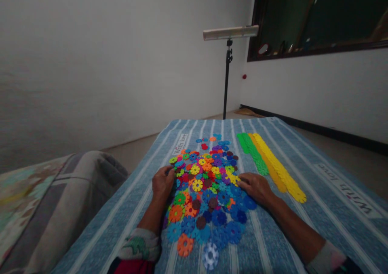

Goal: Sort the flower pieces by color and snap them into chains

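A heap of flat, many-coloured plastic snowflake discs (206, 185) lies on a blue striped cloth (318, 193). My left hand (163, 182) rests at the heap's left edge, fingers curled down onto the discs there. On the right edge of the heap sits my right hand (256, 187), its fingers bent against yellow and blue discs. I cannot make out whether either hand has a disc in its fingers. Right of the heap, discs lie in long rows: a green row (253, 154), an orange row (268, 163) and a yellow row (280, 169).
A grey and patterned cushion (51, 209) lies at the left of the cloth. Behind the cloth a black stand (226, 84) carries a light bar (230, 32) near the white wall. A dark window (321, 17) is at upper right. Bare floor lies to the right.
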A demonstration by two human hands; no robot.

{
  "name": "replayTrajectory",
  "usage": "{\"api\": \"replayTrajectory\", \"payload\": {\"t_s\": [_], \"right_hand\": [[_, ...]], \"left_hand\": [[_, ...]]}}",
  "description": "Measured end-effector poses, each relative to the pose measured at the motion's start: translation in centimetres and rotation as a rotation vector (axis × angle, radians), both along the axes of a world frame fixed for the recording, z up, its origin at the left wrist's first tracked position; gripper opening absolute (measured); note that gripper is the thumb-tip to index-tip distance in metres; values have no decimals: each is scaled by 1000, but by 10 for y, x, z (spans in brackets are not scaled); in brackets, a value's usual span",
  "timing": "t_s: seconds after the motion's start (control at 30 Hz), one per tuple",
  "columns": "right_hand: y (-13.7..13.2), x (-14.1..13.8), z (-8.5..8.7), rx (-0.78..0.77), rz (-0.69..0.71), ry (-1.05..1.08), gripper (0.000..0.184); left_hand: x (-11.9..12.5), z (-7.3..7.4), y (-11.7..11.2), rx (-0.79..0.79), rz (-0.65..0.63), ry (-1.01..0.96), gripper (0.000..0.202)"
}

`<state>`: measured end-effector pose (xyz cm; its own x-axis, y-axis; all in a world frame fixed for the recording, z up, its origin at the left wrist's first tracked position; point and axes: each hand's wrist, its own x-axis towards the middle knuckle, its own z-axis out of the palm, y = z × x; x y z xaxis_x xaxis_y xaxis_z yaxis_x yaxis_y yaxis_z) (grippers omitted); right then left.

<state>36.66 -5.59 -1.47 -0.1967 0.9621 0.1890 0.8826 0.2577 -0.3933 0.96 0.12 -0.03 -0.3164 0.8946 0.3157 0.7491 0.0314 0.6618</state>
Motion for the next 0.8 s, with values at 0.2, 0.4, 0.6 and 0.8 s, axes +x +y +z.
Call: {"api": "replayTrajectory", "payload": {"t_s": [0.2,0.4,0.6,0.8], "right_hand": [[3,-5,11,-117,-40,62,27],[13,-5,4,-161,-147,204,22],[21,1,-17,-156,-189,703,21],[12,40,16,-144,-132,762,21]], "left_hand": [[2,2,-2,-45,-30,38,33],[7,3,-3,-35,-66,69,38],[10,5,0,8,-109,108,34],[1,0,11,15,-106,158,32]]}}
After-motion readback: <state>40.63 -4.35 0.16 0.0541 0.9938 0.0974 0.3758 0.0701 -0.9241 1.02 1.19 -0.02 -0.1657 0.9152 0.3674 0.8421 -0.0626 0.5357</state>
